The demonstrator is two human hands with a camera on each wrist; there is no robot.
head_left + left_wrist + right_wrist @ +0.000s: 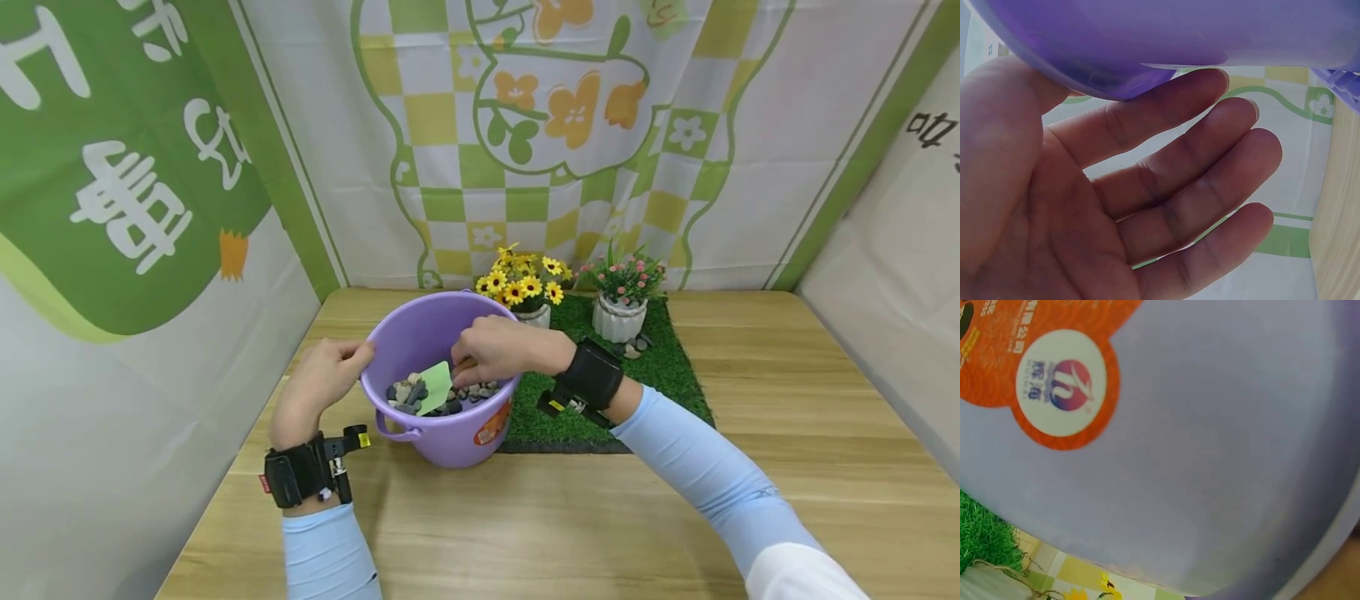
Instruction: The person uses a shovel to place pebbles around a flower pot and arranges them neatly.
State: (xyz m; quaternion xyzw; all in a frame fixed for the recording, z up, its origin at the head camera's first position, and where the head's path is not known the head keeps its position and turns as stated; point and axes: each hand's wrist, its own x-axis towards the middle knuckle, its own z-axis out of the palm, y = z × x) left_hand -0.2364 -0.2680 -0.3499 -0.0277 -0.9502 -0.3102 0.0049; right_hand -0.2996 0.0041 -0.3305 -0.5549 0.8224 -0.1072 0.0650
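A purple bucket stands on the table, grey and pale pebbles lying in its bottom. My left hand pinches its left rim, with the thumb over the edge; in the left wrist view the index finger lies along the outer wall and the other fingers spread below. My right hand reaches inside over the right rim and grips a small shovel by its short brownish handle. The light green shovel blade stands tilted among the pebbles. In the right wrist view the bucket's outer wall hides that hand.
Behind and right of the bucket lies a green turf mat. On it stand a pot of yellow flowers and a white pot of pink flowers, with a few stones beside the latter. Printed cloth walls the table.
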